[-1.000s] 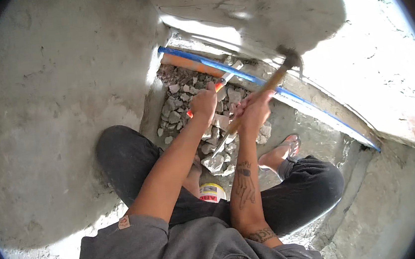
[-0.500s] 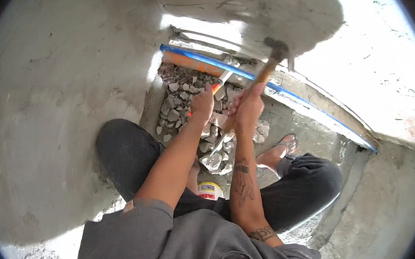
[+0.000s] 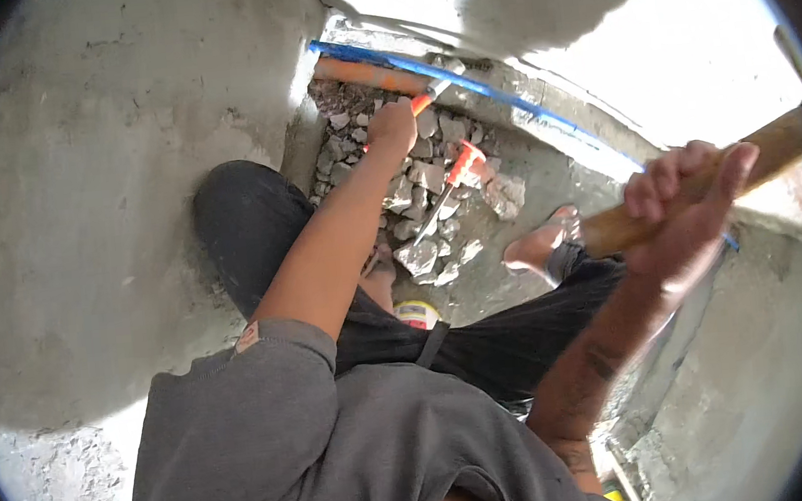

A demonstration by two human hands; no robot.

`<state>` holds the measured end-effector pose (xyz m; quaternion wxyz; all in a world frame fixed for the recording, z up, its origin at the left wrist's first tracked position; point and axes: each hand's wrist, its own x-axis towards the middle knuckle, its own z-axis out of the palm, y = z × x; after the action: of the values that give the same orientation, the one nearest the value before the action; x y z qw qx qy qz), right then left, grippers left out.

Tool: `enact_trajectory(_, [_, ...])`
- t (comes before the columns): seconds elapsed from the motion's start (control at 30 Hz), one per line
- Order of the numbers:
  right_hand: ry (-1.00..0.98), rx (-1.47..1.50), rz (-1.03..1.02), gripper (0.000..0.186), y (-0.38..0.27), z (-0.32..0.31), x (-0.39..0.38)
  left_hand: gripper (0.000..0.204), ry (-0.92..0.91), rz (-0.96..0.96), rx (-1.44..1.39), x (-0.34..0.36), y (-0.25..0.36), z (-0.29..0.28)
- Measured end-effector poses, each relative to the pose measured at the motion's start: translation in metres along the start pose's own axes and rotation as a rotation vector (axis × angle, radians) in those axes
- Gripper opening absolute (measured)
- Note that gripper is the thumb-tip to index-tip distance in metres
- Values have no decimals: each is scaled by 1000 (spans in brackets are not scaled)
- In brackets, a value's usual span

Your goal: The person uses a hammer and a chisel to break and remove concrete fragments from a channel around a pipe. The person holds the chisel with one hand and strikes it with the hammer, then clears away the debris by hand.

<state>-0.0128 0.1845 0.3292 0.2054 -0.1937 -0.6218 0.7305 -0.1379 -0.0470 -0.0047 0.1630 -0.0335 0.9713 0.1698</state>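
Note:
My left hand (image 3: 393,128) is closed around an orange-handled tool (image 3: 421,102) with a pale upper part, held at the far edge of a heap of broken concrete (image 3: 418,257). My right hand (image 3: 681,204), slightly blurred, grips the wooden handle of a hammer (image 3: 770,147), raised toward the right side; its head is at the edge of the view. A second tool with a red grip and a metal shaft (image 3: 463,159) lies on the rubble between my hands. A blue pipe (image 3: 492,92) and an orange pipe (image 3: 355,69) run behind the heap.
A concrete wall (image 3: 114,181) rises on my left. A sunlit ledge (image 3: 692,68) lies beyond the pipes. My bent legs (image 3: 239,218) flank the rubble. A small white container with a yellow rim (image 3: 417,315) sits between them, partly hidden by my trousers.
My right hand has swung the hammer back toward me and to the right, uncovering the red-gripped tool on the rubble. My left hand and the surroundings appear higher in the picture.

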Motion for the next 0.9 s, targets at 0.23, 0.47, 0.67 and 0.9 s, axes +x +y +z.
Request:
enact_trajectory(0.23, [143,-281,-1,45,11,-59,16,37,-77,-138,-84,-1,-11,-17])
enact_trajectory(0.47, [-11,-262,189,44,19,-64,2,45,-20,207,210,55,1,-11])
enact_trajectory(0.67, [-4,-460,131,46,37,-70,5,37,-76,50,324,11,25,-12])
enact_trajectory(0.9, [-70,-533,165,48,29,-50,1,33,-19,-253,195,-14,7,-41])
